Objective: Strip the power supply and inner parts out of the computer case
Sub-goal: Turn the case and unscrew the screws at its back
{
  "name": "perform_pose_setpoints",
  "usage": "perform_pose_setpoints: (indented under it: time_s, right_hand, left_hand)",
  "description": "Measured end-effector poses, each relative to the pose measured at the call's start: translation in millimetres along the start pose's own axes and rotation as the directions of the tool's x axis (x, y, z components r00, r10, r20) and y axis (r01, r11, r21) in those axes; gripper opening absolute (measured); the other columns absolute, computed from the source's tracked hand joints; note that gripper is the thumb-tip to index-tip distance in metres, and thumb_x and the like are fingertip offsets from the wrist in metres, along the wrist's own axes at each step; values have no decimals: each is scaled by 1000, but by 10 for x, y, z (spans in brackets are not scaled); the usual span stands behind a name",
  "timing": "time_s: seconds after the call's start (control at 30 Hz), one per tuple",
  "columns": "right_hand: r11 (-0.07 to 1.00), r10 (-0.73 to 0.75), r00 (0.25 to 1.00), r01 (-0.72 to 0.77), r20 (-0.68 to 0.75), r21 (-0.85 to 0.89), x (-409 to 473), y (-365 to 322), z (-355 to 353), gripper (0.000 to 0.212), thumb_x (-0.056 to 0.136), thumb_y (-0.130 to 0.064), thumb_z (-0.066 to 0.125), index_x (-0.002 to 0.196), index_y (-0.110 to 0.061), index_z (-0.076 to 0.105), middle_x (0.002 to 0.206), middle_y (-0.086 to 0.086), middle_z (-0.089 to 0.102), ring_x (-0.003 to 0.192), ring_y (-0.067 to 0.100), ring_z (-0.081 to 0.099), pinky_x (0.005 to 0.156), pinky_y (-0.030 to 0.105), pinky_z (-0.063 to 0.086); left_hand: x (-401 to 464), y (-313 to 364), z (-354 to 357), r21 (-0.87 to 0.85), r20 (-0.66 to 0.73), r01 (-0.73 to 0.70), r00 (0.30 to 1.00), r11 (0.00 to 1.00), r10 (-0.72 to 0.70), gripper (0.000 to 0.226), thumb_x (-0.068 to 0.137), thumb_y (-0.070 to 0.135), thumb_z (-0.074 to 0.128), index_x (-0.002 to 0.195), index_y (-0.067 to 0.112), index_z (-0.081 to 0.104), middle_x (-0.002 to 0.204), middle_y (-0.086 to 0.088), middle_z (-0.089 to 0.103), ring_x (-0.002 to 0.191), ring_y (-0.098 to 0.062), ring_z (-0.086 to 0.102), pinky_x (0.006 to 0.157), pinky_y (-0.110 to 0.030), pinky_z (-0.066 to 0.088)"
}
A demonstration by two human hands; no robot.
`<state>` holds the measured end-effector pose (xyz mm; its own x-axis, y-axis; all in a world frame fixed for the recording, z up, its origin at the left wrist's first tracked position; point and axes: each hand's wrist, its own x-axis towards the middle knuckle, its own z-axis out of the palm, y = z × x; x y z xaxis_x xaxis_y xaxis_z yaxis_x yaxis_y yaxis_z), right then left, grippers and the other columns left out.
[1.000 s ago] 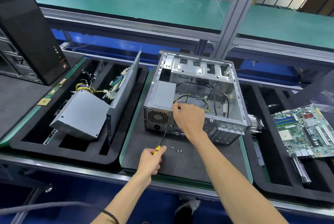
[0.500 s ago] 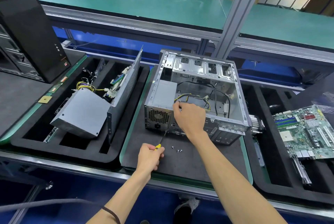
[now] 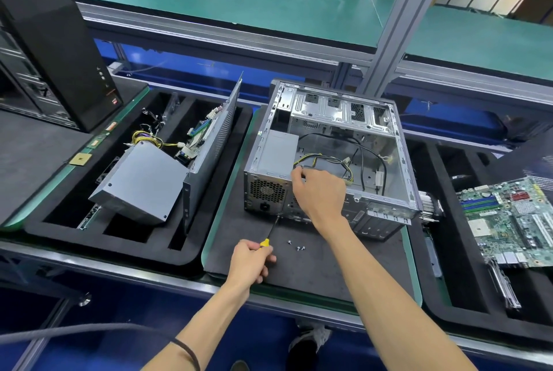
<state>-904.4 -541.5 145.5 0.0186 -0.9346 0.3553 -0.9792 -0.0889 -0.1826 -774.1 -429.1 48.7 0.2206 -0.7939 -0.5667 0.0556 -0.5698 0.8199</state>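
- The computer case point(image 3: 329, 149) lies open on its side on the black mat point(image 3: 314, 268) of the worktop, much as it did a second ago; against the earlier views only the camera has drifted a little.
- The power supply point(image 3: 276, 155) sits in the case's near left corner, not yet lifted out.
- The left hand point(image 3: 250, 260) has its grip curled tight round the yellow-handled screwdriver point(image 3: 270, 231), whose tip rests at the lower rear edge of the case, below the fan grille.
- The right hand point(image 3: 318, 195) stays hooked over the case's rear rim beside the power supply; I cannot tell whether its fingertips pinch anything.
- Three loose screws point(image 3: 296, 245) lie on the mat just in front of the case, so I judge the fixing screws nearly all out.
- Writing on the black tower point(image 3: 54, 41), left of the case, is too blurred to read.
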Motion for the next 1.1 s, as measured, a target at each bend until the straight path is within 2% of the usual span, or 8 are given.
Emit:
perform_pose_setpoints:
  time_s: [0.17, 0.3, 0.4, 0.57, 0.67, 0.8, 1.0, 1.1]
  right_hand:
    - [999, 6, 1000, -6, 11, -34, 3, 8, 25, 51, 99, -34, 40, 55, -17, 60, 44, -2, 49, 44, 21, 43, 45, 23, 18]
    - [1000, 1, 1000, -1, 7, -7, -3, 10, 14, 50, 99, -34, 42, 53, -19, 56, 44, -3, 47, 43, 21, 43, 45, 24, 20]
    - [1000, 4, 1000, -4, 5, -5, -5, 11, 18, 50, 98, -33, 43, 52, -19, 54, 43, -2, 47, 43, 22, 44, 45, 25, 22]
    - [1000, 0, 998, 1, -56, 18, -4, -9, 2, 49, 92, -29, 46, 47, -16, 35, 39, -4, 32, 39, 22, 34, 45, 20, 9]
    - [1000, -2, 998, 3, -68, 26, -9, -5, 4, 51, 91, -27, 50, 44, -17, 33, 38, -5, 29, 37, 21, 32, 45, 20, 7]
    - [999, -12, 997, 16, -79, 52, -8, -3, -4, 54, 91, -26, 53, 44, -18, 26, 37, -7, 26, 36, 19, 29, 45, 20, 6]
    - [998, -21, 995, 26, -96, 49, -12, 5, -5, 48, 91, -29, 46, 45, -17, 36, 37, -7, 28, 36, 19, 31, 45, 21, 4]
    - [998, -27, 995, 31, -97, 46, -15, 9, -10, 47, 91, -30, 44, 46, -18, 37, 38, -7, 28, 37, 19, 31, 45, 21, 5]
  left_hand:
    - [24, -3, -25, -23, 82, 122, 989, 992, -120, 40, 105, 39, 46, 102, 5, 67, 62, 0, 67, 39, -10, 41, 35, -21, 27]
    - [30, 10, -2, 42, 67, 46, 997, 998, -49, 34, 94, 41, 67, 98, 11, 51, 62, 2, 46, 38, -7, 31, 35, -21, 22]
    - [57, -4, -2, 33, 6, 9, 1000, 999, -10, 29, 93, 26, 70, 102, 7, 50, 67, -3, 58, 36, -8, 34, 34, -21, 24]
    - [56, 31, -22, -32, 63, 114, 992, 993, -112, 38, 104, 38, 48, 96, 5, 66, 61, 0, 64, 40, -11, 40, 36, -21, 24]
    - [33, 67, -10, 6, 44, 54, 998, 998, -55, 32, 96, 41, 63, 104, 11, 55, 71, -4, 57, 40, -10, 38, 36, -22, 24]
    - [50, 52, 16, 32, -22, -1, 1000, 999, 1, 32, 92, 20, 71, 111, 3, 51, 79, -8, 65, 39, -11, 39, 36, -22, 27]
    - [59, 65, 6, -18, 46, 103, 994, 995, -102, 35, 106, 33, 47, 99, 3, 64, 69, -5, 72, 39, -12, 43, 35, -21, 29]
    - [46, 93, 13, 6, 35, 55, 998, 998, -55, 30, 98, 37, 62, 101, 8, 56, 70, -5, 61, 40, -10, 40, 36, -22, 26]
